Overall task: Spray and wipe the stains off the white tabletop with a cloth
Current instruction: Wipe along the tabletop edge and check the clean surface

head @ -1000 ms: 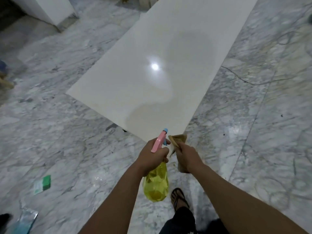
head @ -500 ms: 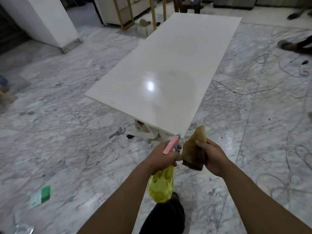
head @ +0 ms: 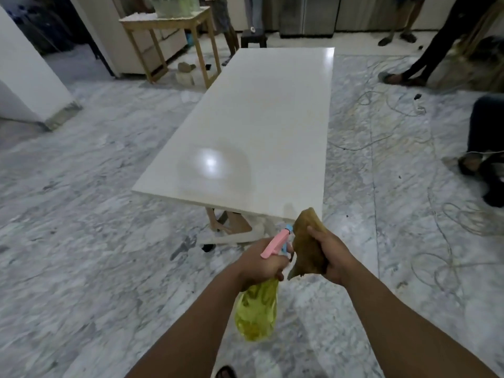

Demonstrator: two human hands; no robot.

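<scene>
The white tabletop stretches away from me, with a bright light reflection and a faint darker patch near its close end. My left hand grips a spray bottle with a yellow body and pink trigger head, held just short of the table's near corner. Beside it, my right hand holds a bunched brown cloth, raised near the same corner. Both hands hang in the air in front of the table, not touching it.
Marble floor surrounds the table. Loose cables trail over the floor at right. People's legs stand at the far right and one person sits at the right edge. A wooden side table stands at the back left, a white pillar at left.
The view has tilted up and backed off, so the whole table and the room behind now show. Both hands keep their holds; the cloth has risen beside the spray head.
</scene>
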